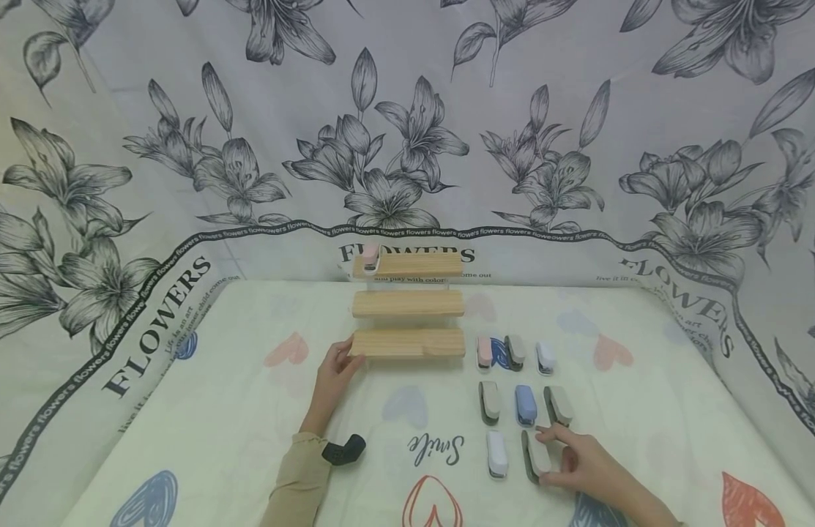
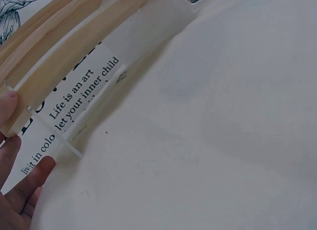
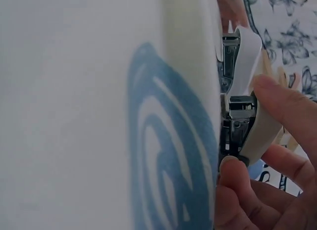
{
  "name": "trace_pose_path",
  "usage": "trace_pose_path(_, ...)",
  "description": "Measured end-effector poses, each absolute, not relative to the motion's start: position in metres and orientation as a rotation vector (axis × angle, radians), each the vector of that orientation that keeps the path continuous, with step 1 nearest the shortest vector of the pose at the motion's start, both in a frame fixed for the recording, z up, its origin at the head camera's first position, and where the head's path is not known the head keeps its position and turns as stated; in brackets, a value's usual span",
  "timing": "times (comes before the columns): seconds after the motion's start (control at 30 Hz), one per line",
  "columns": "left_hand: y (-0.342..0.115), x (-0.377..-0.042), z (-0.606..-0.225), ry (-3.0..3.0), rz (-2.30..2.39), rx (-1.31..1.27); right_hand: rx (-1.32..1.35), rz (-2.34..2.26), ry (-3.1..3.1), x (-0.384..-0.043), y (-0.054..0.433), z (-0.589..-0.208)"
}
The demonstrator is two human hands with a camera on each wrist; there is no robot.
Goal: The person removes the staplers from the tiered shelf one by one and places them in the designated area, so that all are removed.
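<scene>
At the front of several small staplers, my right hand (image 1: 588, 465) pinches a grey-beige stapler (image 1: 537, 455) by its ends, thumb on one and fingers on the other. In the right wrist view the held stapler (image 3: 265, 133) shows its dark metal side, close beside a white stapler (image 3: 247, 56). My left hand (image 1: 331, 380) grips the left end of the lowest board of a three-tier wooden shelf (image 1: 394, 344). The left wrist view shows thumb and fingers on that board end (image 2: 22, 111), above a clear support. On the top board sits a pink stapler (image 1: 370, 256).
Right of the shelf stand staplers in rows: a pink one (image 1: 484, 351), a grey one (image 1: 515, 351), a white one (image 1: 545, 357), a beige one (image 1: 489, 402), a blue one (image 1: 526, 405) and another grey one (image 1: 559, 405). A flower-printed curtain (image 1: 552, 44) hangs behind the patterned cloth (image 1: 236, 410).
</scene>
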State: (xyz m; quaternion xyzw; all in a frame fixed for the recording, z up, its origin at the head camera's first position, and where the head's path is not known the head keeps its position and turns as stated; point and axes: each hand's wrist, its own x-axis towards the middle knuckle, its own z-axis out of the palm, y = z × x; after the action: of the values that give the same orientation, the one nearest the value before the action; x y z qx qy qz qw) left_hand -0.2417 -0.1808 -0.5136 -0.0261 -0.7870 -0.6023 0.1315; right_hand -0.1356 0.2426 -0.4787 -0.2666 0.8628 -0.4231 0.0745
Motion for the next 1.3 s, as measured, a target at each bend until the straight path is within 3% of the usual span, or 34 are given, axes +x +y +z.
trace_pose_path(0.4, -0.181, -0.243, -0.511, -2.327, -1.801, -0.018, -0.652, -0.971, 2.564, -0.141, 0.235, -0.452)
trace_pose_path(0.67, -0.179, -0.242, -0.507, -2.298, -1.81, -0.011, -0.706, -0.832, 2.685, -0.148, 0.229, -0.431)
trace_pose_path(0.97, -0.182, -0.24, -0.51, -2.326, -1.804, 0.021, -0.862, -1.141, 2.845, -0.181, 0.215, -0.414)
trace_pose_path(1.3, -0.182, -0.244, -0.513, -2.294, -1.847, 0.01, -0.679, -1.604, 2.433, -0.229, 0.165, -0.363)
